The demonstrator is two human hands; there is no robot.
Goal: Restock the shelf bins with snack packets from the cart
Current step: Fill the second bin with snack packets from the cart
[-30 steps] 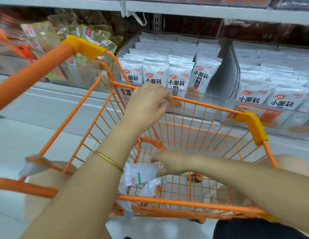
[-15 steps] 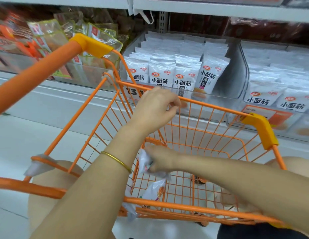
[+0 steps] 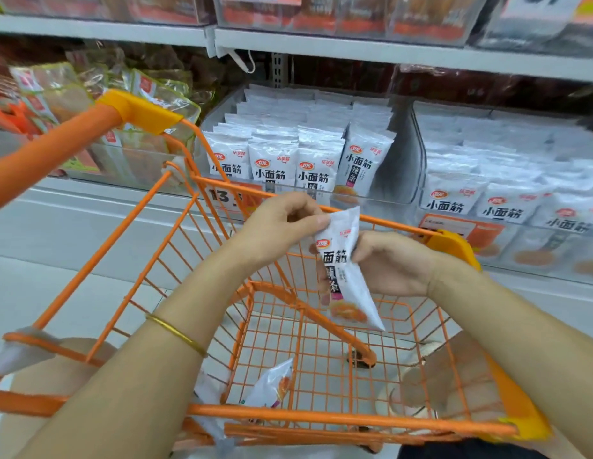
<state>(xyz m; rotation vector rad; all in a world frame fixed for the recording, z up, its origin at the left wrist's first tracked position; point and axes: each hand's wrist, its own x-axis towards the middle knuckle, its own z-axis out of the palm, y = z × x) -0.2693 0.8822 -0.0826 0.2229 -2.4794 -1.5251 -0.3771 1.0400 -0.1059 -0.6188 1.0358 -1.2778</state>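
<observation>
A white snack packet point(image 3: 346, 279) with black characters hangs upright above the orange wire cart point(image 3: 308, 417). My left hand point(image 3: 278, 226) pinches its top corner. My right hand point(image 3: 392, 263) grips its right side at mid-height. Another white packet point(image 3: 271, 382) lies at the cart's near left bottom, partly hidden behind my left forearm. Straight ahead is a clear shelf bin point(image 3: 399, 160) with rows of the same white packets point(image 3: 298, 160); its right part holds none.
A second clear bin point(image 3: 417, 167) of white packets stands to the right. Clear bags of brown snacks point(image 3: 89, 104) fill the shelf at left. A white shelf edge point(image 3: 354, 48) runs overhead. The cart's orange handle point(image 3: 56, 144) crosses the upper left.
My right hand lifted a packet out of the cart bottom up to rim height. My left hand moved from the cart's far rim to pinch the packet's top.
</observation>
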